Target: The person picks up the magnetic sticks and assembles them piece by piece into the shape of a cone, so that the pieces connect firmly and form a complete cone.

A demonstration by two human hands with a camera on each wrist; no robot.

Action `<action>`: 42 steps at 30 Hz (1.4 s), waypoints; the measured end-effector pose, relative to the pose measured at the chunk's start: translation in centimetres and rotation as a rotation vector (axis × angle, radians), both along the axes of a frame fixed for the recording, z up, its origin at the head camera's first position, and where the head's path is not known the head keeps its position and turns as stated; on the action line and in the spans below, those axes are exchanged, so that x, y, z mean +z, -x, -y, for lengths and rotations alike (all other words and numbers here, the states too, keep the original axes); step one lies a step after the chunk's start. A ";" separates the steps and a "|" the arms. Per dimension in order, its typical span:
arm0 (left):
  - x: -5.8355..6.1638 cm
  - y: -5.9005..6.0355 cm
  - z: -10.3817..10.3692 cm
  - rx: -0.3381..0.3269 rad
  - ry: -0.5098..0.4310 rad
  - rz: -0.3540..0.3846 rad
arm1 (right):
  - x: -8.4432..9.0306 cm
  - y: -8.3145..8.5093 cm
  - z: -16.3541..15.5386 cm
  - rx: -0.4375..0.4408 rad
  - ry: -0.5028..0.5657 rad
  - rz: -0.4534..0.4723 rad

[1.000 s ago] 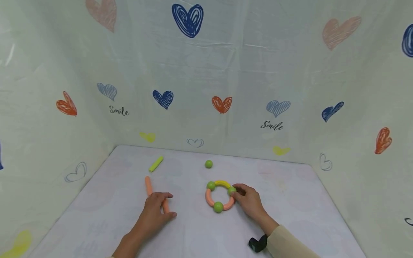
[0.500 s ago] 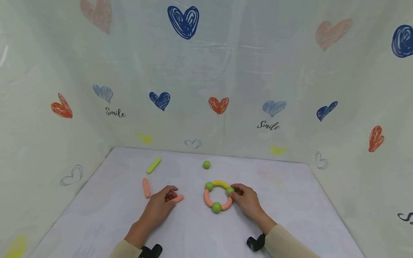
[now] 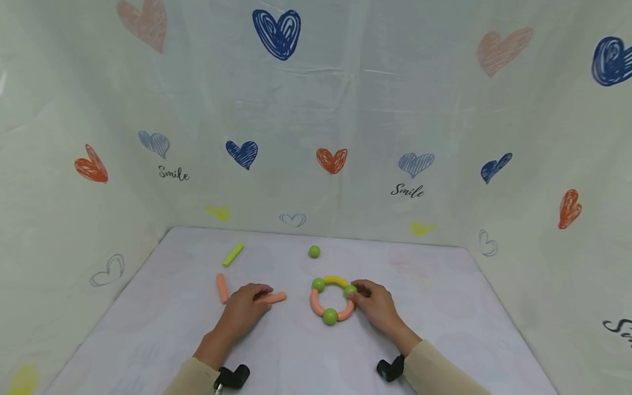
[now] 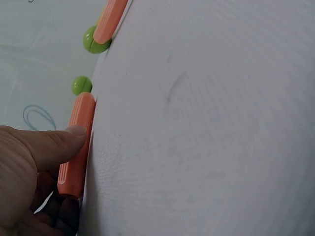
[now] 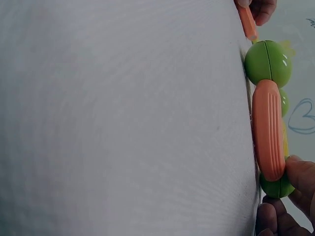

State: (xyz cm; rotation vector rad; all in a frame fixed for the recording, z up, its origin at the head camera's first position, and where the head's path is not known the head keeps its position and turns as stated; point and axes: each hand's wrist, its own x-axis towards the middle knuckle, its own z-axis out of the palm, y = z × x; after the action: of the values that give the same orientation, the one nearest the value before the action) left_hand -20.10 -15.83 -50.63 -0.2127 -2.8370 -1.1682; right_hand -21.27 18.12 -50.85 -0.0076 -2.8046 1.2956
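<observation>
My left hand (image 3: 242,310) pinches a ridged orange stick (image 3: 277,297) low over the white table, its free end pointing right. In the left wrist view the thumb lies across the stick (image 4: 82,110), with the fingers partly hidden behind. To the right lies a ring made of a yellow curved piece (image 3: 337,281), orange curved pieces (image 3: 316,304) and green balls (image 3: 329,316). The right hand (image 3: 379,308) pinches the ring at its right-hand green ball (image 3: 350,291). From the right wrist, thumb and fingers grip that ball (image 5: 276,189) beside an orange piece (image 5: 268,130).
Another orange stick (image 3: 222,288) lies just left of the left hand. Behind it is a yellow-green stick (image 3: 233,254). One loose green ball (image 3: 314,251) sits toward the back of the table (image 3: 395,334). A heart-printed curtain (image 3: 291,186) surrounds the table's back and sides.
The left hand has shifted slightly right with the orange stick, which has turned from lying lengthwise to pointing right. The right hand and the ring keep their place; the head view has turned slightly.
</observation>
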 end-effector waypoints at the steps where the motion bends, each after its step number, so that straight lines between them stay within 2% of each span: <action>1: 0.0 -0.1 0.1 -0.002 0.005 -0.004 | 0.0 0.0 0.0 -0.001 0.000 -0.002; 7: -0.4 0.1 0.4 -0.011 0.031 -0.012 | 0.0 0.0 0.0 -0.001 0.001 0.010; 16: -0.4 0.4 0.0 0.011 0.061 -0.021 | -0.2 0.0 0.0 0.003 0.007 0.001; 20: -0.1 0.5 -0.4 0.020 0.005 -0.039 | -0.3 0.0 -0.1 0.001 0.011 -0.002; 27: 1.1 1.4 -2.3 0.090 -0.166 0.025 | -0.1 0.0 0.4 -0.006 0.017 -0.005; 35: 2.4 2.9 -5.7 0.067 -0.290 0.037 | 0.0 -0.2 0.6 0.009 0.013 0.004; 42: 2.9 3.9 -8.5 0.043 -0.310 0.055 | 0.0 -0.4 0.6 0.036 -0.017 0.035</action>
State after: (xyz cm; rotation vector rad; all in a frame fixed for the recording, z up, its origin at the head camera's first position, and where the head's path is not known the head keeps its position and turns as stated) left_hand -24.00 -7.34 -47.78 -0.1024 -2.6395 -1.6021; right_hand -20.88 17.49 -50.88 0.0207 -2.8579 1.2921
